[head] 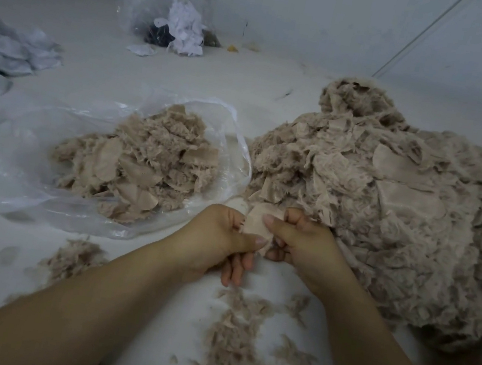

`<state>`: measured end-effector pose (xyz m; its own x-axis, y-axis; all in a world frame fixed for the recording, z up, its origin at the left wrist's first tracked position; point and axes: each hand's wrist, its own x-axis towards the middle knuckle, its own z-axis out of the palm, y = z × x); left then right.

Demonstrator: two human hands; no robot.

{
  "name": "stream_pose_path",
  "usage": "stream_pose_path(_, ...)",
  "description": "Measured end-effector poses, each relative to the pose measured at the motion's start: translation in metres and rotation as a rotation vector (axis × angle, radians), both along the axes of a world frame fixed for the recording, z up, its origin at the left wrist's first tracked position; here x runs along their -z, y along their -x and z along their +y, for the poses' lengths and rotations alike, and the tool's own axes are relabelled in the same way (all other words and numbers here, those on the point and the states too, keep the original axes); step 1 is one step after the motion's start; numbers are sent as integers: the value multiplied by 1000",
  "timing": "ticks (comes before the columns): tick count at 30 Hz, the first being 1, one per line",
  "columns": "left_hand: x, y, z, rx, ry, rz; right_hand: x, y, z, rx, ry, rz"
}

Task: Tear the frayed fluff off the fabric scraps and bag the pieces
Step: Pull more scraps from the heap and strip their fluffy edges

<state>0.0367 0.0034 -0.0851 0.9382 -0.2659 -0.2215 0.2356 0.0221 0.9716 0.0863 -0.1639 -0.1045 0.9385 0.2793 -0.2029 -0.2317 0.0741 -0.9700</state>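
A small beige fabric scrap (pixel 257 223) is held between both hands just in front of me. My left hand (pixel 218 238) pinches its lower left edge with the thumb on top. My right hand (pixel 302 242) pinches its right side, thumb across the front. A big heap of fluffy beige scraps (pixel 386 211) rises to the right, touching my right hand. To the left lies an open clear plastic bag (pixel 33 149) holding a pile of beige pieces (pixel 141 163). Torn fluff (pixel 237 339) is strewn on the white surface below my hands.
A second clear bag with white and dark scraps (pixel 179 27) stands at the back by the wall. White fabric (pixel 4 53) is piled at the far left. More loose fluff (pixel 72 260) lies left of my left forearm.
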Motion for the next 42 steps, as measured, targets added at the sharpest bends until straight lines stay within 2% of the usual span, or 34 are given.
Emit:
stream_pose_path(4,3,9,10,11,84,43,0,2,-1,-7,-53,37)
stream_pose_path(8,4,20,19,216,82,112,-4,4,-1,-44,-23,18)
stream_pose_path(12,4,26,28,426,-80,75,-5,4,-2,31,-81,89)
stream_pose_path(16,-15,24,29,498,-334,-66,-5,2,-2,-46,20,7)
stream_pose_path(18,-23,22,29,460,-377,-120,-5,2,-3,-45,16,8)
stream_pose_path(21,-26,17,22,175,-385,-243,-5,2,-3,-40,28,-4)
stream_pose_path(23,-20,11,18,-6,-422,-245,-7,3,-2,-36,43,-4)
stream_pose_path(24,-19,10,19,-5,-437,-208,-7,3,-2,-28,35,6)
stream_pose_path(27,-26,14,20,348,-356,-30,-8,5,-2,-10,5,40)
stream_pose_path(28,-26,15,19,376,-329,-17,-9,5,-2,-11,-1,41)
stream_pose_path(29,-24,13,17,296,-326,-29,-10,6,-2,-15,-2,39)
stream_pose_path(32,-15,-1,9,-133,-328,-70,-11,6,-1,-14,17,41)
stream_pose_path(33,-14,-3,7,-152,-334,-72,-11,6,-1,-12,23,42)
stream_pose_path(37,-11,-2,5,3,-322,-41,-14,7,1,-29,14,41)
stream_pose_path(39,-11,-8,5,-132,-175,-46,-15,8,1,-16,-8,58)
stream_pose_path(42,-20,-28,13,-579,229,-150,-18,8,2,-24,26,44)
